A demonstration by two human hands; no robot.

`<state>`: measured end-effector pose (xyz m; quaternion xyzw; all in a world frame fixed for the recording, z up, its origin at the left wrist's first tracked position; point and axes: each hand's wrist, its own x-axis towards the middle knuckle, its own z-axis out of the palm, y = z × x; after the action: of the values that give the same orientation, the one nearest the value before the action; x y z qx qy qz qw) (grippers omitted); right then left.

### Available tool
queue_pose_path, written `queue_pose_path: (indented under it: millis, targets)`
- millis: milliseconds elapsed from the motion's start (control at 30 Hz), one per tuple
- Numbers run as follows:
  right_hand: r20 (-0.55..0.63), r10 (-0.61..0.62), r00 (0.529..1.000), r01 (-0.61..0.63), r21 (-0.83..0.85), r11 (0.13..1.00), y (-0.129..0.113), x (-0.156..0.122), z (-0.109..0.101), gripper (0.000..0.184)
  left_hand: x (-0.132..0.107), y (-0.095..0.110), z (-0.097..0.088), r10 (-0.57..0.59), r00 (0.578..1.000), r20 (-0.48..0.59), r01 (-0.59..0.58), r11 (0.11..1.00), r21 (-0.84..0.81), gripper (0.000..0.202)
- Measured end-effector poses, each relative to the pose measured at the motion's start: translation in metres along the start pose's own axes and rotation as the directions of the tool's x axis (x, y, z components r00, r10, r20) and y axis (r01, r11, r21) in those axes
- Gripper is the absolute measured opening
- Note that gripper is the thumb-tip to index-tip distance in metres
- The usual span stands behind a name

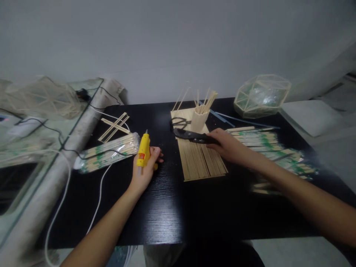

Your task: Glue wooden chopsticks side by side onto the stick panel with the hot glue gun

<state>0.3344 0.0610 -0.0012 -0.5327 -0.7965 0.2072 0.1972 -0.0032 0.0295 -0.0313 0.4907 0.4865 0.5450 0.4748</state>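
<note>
Left hand (pixel 146 175): fingers curled closed around the glue gun (pixel 144 150), which is yellow; nozzle points away from the person, clear of the table (pixel 164 211). Right hand (pixel 222 142): closed on the near end of a black tool (pixel 196 137); exact type cannot be told. The tool extends leftward above the upper part of the stick mat (pixel 201 161), where thin sticks lie side by side. Scissors (pixel 188 122) lie just beyond the tool, beside the cup (pixel 198 120), which holds upright and leaning sticks. Right of the mat: wrapped sticks (pixel 258 140), spread partly beneath the right forearm. Left of the glue gun: clear pack (pixel 111 152), a dark cord across it; crossed sticks (pixel 114 128) lie just behind. Faceted frame (pixel 263 96) stands at the table's far right.
</note>
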Motion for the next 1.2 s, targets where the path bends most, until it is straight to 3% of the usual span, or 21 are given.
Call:
queue_pose_path:
  millis: [200,467,733,933,1200]
  targets:
    - [0.063,-0.086,0.994,0.088,-0.033,0.996,0.015,-0.004,0.016,0.016,0.001,0.000,-0.002,0.000,0.999,0.038,-0.003,0.998,0.061,0.038]
    - [0.073,-0.120,0.990,0.125,-0.071,0.990,0.025,-0.008,0.028,0.022,0.001,-0.002,-0.002,-0.030,0.999,-0.035,0.032,0.998,0.055,0.039]
    - [0.080,-0.129,0.988,0.137,-0.109,0.984,0.027,-0.013,0.030,0.027,0.005,0.000,-0.001,-0.174,0.985,-0.017,0.175,0.979,0.103,0.070]
    - [0.100,-0.148,0.984,0.164,-0.182,0.969,0.030,-0.009,0.032,0.039,0.005,0.004,0.000,-0.189,0.982,-0.011,0.189,0.972,0.141,0.072]
    - [0.091,-0.145,0.985,0.162,-0.218,0.962,0.031,-0.010,0.031,0.040,0.006,0.009,0.003,-0.209,0.978,-0.019,0.209,0.967,0.143,0.073]
